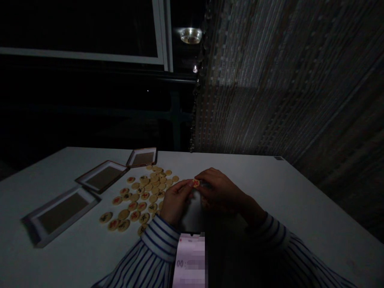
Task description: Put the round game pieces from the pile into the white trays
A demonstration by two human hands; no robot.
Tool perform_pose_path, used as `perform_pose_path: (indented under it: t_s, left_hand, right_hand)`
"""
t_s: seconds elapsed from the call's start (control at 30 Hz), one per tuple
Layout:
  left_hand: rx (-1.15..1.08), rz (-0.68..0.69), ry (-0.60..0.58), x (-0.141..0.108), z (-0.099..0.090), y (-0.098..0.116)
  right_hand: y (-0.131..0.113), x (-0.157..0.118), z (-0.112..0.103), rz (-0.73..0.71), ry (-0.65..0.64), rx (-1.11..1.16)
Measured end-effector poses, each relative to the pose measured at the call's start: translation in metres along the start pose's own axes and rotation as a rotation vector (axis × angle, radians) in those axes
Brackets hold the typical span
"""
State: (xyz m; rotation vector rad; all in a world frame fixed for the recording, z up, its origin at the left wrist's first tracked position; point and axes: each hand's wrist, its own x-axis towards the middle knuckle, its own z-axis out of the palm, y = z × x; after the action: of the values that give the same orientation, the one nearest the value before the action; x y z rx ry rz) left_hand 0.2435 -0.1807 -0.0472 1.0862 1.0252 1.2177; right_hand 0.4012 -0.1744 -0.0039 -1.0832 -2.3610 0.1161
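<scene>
Both my hands meet above the white table (249, 168), around one Chinese chess piece (196, 183) with a red character on its pale wooden face. My left hand (175, 198) pinches its left edge between thumb and fingers. From the other side, my right hand (220, 190) closes on it with thumb and forefinger; its lower fingers are in shadow, and I cannot tell what else is under them. Left of my hands lies a loose spread of Chinese chess pieces (145, 195), some with red or black characters, others plain side up, a few overlapping.
Three shallow rectangular trays stand on the left: a near one (90, 195), a middle one (124, 169) and a far one (154, 153). A lit phone (187, 262) shows at the near edge. Behind the table hang a string curtain (240, 100) and a dark window (164, 36).
</scene>
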Motion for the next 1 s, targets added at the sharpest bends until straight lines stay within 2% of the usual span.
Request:
perform_pose_path:
  t_s: [0.17, 0.4, 0.63, 0.77, 1.0]
  left_hand:
    - [-0.016, -0.019, -0.006, -0.001, 0.0, 0.0]
    - [0.0, -0.002, -0.006, 0.001, -0.001, 0.0]
    - [0.206, 0.075, 0.042, 0.001, 0.001, 0.0]
    - [0.366, 0.117, 0.05, 0.001, 0.003, -0.005]
    - [0.609, 0.235, 0.013, -0.001, 0.003, -0.011]
  right_hand:
    - [0.001, -0.001, 0.001, -0.059, 0.035, 0.001]
    - [0.003, 0.0, -0.007, -0.017, 0.075, -0.02]
    - [0.007, -0.002, -0.021, 0.048, 0.076, -0.072]
    - [0.015, -0.005, -0.021, 0.133, 0.024, -0.094]
    - [0.028, -0.004, -0.009, 0.25, -0.149, -0.171]
